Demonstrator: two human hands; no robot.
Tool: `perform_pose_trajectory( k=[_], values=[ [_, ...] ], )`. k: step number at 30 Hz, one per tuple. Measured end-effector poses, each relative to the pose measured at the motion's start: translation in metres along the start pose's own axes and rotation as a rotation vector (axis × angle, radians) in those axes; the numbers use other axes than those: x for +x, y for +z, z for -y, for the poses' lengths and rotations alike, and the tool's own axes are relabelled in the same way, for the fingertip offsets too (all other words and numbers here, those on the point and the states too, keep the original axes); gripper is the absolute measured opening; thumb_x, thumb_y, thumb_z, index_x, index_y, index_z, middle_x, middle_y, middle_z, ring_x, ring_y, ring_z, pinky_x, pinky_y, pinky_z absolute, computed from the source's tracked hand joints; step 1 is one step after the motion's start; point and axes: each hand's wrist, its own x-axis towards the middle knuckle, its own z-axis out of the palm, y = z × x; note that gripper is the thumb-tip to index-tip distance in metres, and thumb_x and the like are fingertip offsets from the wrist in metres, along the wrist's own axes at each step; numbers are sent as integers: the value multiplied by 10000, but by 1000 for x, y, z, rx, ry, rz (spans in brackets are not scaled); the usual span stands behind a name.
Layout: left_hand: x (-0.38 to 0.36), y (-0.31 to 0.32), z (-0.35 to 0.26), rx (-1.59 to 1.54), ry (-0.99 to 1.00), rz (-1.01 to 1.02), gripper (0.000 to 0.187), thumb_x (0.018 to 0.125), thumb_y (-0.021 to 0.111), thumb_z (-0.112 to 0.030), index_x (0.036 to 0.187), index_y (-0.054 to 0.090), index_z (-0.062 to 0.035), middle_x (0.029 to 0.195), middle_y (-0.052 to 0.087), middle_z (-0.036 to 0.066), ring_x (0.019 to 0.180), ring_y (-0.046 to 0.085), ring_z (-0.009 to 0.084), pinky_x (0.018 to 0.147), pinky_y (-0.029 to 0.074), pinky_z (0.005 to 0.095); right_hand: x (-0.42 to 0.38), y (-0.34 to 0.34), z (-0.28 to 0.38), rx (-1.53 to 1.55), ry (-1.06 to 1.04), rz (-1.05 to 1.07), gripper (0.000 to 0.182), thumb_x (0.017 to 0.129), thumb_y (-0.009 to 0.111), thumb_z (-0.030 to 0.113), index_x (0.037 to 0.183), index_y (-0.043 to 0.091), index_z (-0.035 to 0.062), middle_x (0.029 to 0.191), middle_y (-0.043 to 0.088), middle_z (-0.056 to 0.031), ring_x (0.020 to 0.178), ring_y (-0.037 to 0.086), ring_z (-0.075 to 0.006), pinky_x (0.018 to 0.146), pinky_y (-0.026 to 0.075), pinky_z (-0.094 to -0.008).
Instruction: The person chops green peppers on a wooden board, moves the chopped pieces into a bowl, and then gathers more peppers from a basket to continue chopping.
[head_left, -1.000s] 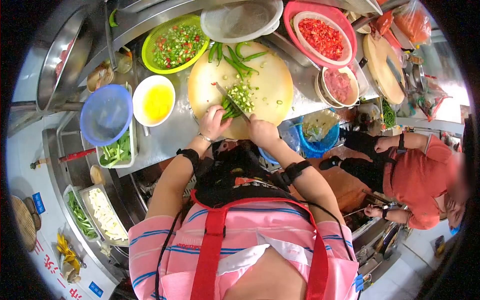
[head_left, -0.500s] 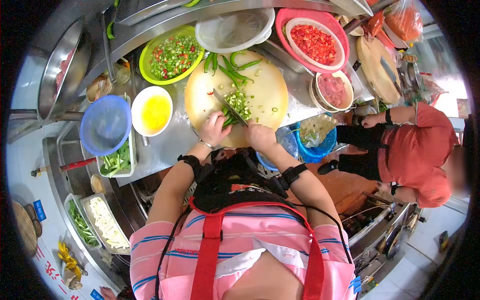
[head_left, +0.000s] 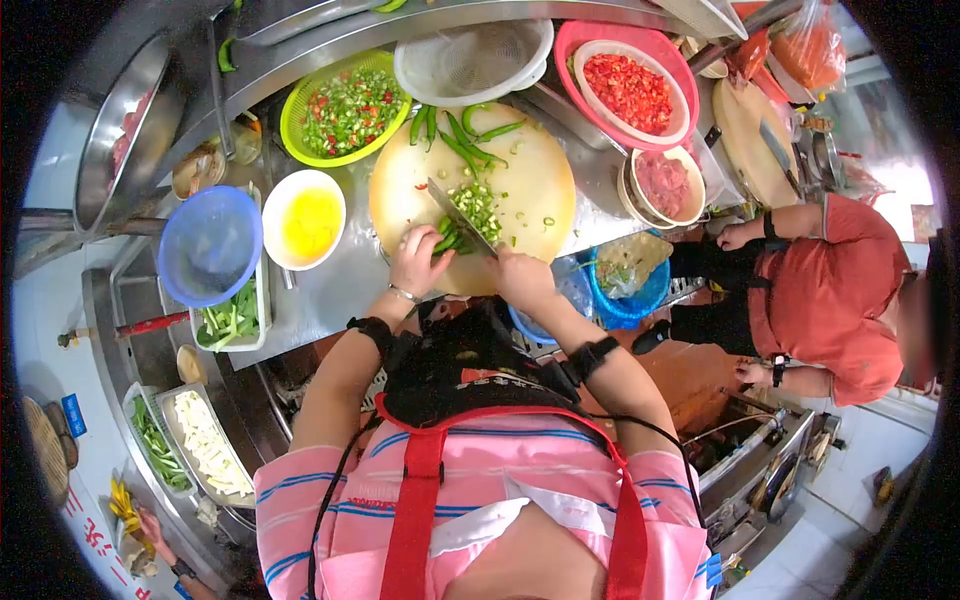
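A: Green chillies (head_left: 447,241) – where?
B: On the round chopping board (head_left: 535,195), near its 7 o'clock edge. L hand (head_left: 420,262) pins the bunch, fingers curled together on it.
A: R hand?
B: R hand (head_left: 522,277) at the board's 6 o'clock, fingers clamped on the knife (head_left: 458,216) handle; blade lies across the chillies, tip toward 10 o'clock.
A: Cut bits?
B: Pile of chopped rings (head_left: 480,203) just beyond the blade. Whole chillies (head_left: 462,130) at the board's 12.
A: Around it?
B: On the steel desk (head_left: 335,275): green basket (head_left: 343,105) at 10 o'clock w/ mixed chopped peppers, white bowl (head_left: 304,218) of yellow liquid at 9, red chopped chilli bowl (head_left: 632,85) at 1–2. Another person in an orange top (head_left: 835,300) stands at 3–4 o'clock.
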Motion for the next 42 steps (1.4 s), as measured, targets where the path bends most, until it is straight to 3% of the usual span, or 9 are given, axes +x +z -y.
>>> perform_pose_trajectory(
  k=[6,11,16,22,27,42],
  values=[
    [-10,4,5,-34,-68,29,237,670,703,-130,835,562,-34,933,549,108,885,536,296,774,447,370,3,26,10,-15,-23,18,281,865,469,311,855,506,33,590,605,-161,559,624,-315,500,498,-413],
    [-9,-6,2,-43,-107,13,238,662,702,-133,830,561,-41,916,555,102,899,527,298,783,438,385,5,5,6,-27,-62,52,287,875,444,302,869,494,20,611,608,-172,573,626,-319,510,498,-413],
    [-18,-11,6,58,-44,57,225,650,696,-138,816,564,-64,907,560,83,910,525,274,794,426,375,3,28,11,23,-42,20,302,876,444,300,891,489,2,633,615,-174,572,624,-326,505,496,-419],
    [-7,-5,3,82,-63,0,210,631,701,-138,779,566,-76,896,570,61,905,533,264,807,418,369,2,0,7,-37,-20,97,298,866,452,298,888,489,3,631,618,-168,560,626,-308,493,493,-423],
    [-10,-1,1,118,-49,-49,203,640,696,-148,775,562,-78,877,564,54,884,535,252,802,427,366,5,26,9,-33,-59,78,306,878,433,307,914,495,9,638,621,-168,563,626,-310,501,496,-418],
    [-18,-9,1,122,-100,-49,149,663,677,-125,771,580,-91,807,561,54,820,527,258,747,411,376,-3,-5,16,4,-89,101,270,879,416,267,887,481,5,642,618,-181,586,629,-320,531,505,-417]
  ],
)
